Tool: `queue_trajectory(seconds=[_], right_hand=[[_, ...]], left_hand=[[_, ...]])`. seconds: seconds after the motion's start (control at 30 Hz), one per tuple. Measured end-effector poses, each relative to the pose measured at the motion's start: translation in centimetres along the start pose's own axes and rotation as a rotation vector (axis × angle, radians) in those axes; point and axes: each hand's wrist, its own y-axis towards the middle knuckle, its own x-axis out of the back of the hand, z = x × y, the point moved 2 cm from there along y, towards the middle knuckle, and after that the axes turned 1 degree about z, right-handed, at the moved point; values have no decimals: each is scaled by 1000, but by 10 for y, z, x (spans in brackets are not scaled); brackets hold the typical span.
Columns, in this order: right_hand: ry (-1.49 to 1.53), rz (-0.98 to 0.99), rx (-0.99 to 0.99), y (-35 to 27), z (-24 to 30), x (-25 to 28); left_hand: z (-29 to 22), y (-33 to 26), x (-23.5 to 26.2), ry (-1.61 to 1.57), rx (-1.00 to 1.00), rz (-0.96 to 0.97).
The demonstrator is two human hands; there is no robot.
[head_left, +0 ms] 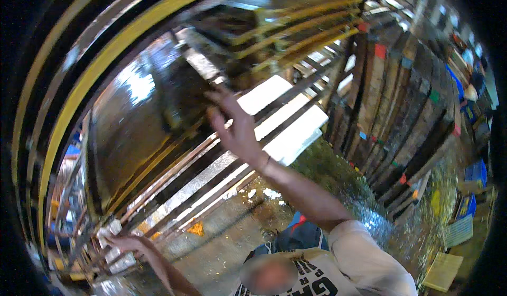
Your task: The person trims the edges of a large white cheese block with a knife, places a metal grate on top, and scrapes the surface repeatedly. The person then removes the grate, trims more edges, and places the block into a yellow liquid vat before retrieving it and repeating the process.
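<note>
My right hand (236, 127) reaches out over dark, slanting rails (211, 156), its fingers spread and nothing seen in them. Just past its fingertips is a pale bar or strip (199, 61), blurred. Beyond the rails lies a wet, dark brown surface (174, 95) with bright glare on it. White slab-like pieces (303, 119) show between and beside the rails, right of that hand. Low on the left, my left hand (129, 243) is stretched out with its fingers extended, by a white blocky piece (120, 261) near the rail ends. Whether it touches that piece is unclear.
Yellow curved rails (68, 105) run along the left and top. Long dark wooden planks (383, 100) with coloured end marks stand at the right. White and orange scraps (196, 228) litter the wet floor (232, 224). Blue boxes (467, 205) stand at the far right.
</note>
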Motion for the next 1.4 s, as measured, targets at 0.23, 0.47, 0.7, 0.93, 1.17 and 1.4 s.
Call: queue_trajectory(seconds=[0.23, 0.47, 0.7, 0.93, 1.17, 1.4], right_hand=[[-245, 567, -313, -219, -185, 175], [-687, 661, -1164, -287, -479, 286], [-1025, 526, -503, -226, -637, 263], [-843, 430, -445, -232, -675, 275], [-705, 440, -875, -116, -825, 286], [-488, 852, -972, -110, -918, 264]], left_hand=[[-24, -478, -33, -412, 1073, 1825], [-109, -638, -184, -16, 242, 2134], [-48, -700, -343, 334, -554, 1663], [-35, -727, -351, 463, -889, 1452], [-33, -738, -350, 469, -688, 1521], [-24, -734, -343, 475, -505, 1565]])
